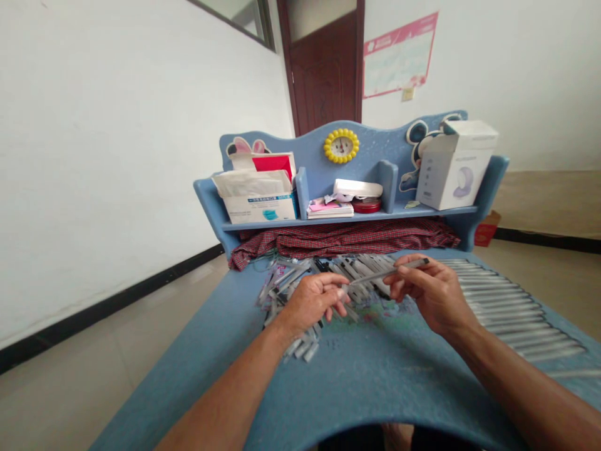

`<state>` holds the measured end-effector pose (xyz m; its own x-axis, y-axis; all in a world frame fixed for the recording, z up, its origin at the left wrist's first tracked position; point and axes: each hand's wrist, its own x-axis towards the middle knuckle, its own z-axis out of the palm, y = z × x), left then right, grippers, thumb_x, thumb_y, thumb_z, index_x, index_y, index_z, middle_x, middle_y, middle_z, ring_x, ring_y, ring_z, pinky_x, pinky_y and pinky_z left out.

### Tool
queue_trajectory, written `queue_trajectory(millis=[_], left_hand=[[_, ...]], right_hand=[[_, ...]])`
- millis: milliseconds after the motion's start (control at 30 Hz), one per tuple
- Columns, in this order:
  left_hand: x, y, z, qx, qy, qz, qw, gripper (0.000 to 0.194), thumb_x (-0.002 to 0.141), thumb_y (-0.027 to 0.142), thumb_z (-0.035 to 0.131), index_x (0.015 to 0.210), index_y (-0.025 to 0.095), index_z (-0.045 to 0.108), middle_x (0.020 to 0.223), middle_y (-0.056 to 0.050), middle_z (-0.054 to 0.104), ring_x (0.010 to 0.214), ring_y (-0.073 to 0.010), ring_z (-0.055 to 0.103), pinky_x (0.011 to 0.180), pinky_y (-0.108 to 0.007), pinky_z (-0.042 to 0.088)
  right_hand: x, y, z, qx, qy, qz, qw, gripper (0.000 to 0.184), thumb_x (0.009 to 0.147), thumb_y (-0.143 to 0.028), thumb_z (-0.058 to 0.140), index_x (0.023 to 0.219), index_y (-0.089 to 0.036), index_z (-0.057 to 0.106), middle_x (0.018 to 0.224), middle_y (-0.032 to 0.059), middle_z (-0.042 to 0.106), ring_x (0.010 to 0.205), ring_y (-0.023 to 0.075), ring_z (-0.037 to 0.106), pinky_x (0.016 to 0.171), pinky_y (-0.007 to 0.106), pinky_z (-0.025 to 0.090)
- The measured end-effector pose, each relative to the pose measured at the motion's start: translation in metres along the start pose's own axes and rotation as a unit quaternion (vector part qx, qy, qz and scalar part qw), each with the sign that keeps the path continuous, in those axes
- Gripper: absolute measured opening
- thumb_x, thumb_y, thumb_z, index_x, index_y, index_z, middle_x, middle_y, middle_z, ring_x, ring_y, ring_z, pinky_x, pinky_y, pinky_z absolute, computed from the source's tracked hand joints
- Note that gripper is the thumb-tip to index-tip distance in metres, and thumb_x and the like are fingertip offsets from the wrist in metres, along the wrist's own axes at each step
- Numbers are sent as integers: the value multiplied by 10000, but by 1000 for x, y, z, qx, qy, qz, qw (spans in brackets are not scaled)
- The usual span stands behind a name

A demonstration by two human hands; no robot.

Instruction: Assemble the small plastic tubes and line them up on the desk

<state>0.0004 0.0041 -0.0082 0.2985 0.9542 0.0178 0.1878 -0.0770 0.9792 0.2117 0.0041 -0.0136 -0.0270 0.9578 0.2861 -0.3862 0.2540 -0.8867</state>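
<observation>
Above the blue desk (366, 382), my right hand (429, 291) holds a slim grey pen (375, 275) between thumb and fingers. The pen is tilted, its dark end up to the right and its thin tip pointing left. My left hand (319, 297) is closed in a pinch right at that tip; a small translucent piece seems to be in its fingers, too small to name. Behind and below both hands lies a loose pile of pens and clear pen parts (291, 275). Several short clear pieces (305, 347) lie just below my left hand.
Pens in a neat row (507, 307) lie along the desk's right side. A checked cloth (347, 238) is bunched under the blue shelf (263, 222). On the shelf stand a mask box (263, 207), a white carton (457, 166) and a stack of papers (328, 210).
</observation>
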Motion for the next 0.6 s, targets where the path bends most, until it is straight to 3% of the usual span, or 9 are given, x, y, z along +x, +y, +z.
queue_trajectory(millis=[267, 467, 600], left_hand=[[-1, 6, -1, -147, 41, -47, 987, 162, 687, 226, 596, 800, 129, 532, 782, -73, 670, 475, -85, 589, 365, -141, 336], [-1, 6, 1, -175, 87, -70, 978, 324, 709, 171, 586, 1028, 133, 540, 772, -70, 673, 453, -87, 581, 358, -146, 334], [-1, 4, 2, -171, 93, -73, 978, 265, 718, 179, 589, 975, 119, 575, 804, -84, 672, 462, -80, 583, 362, -145, 330]], right_hand=[[-8, 2, 1, -80, -41, -19, 996, 174, 685, -292, 690, 789, -189, 596, 524, 22, 640, 653, 231, 664, 510, 290, 492], [-19, -5, 8, -197, -44, -80, 976, 130, 701, -297, 674, 737, -190, 608, 568, 26, 640, 608, 212, 661, 492, 286, 513], [-21, -1, 6, -252, -60, -112, 959, 111, 732, -291, 653, 793, -200, 640, 623, 31, 660, 632, 205, 664, 579, 306, 542]])
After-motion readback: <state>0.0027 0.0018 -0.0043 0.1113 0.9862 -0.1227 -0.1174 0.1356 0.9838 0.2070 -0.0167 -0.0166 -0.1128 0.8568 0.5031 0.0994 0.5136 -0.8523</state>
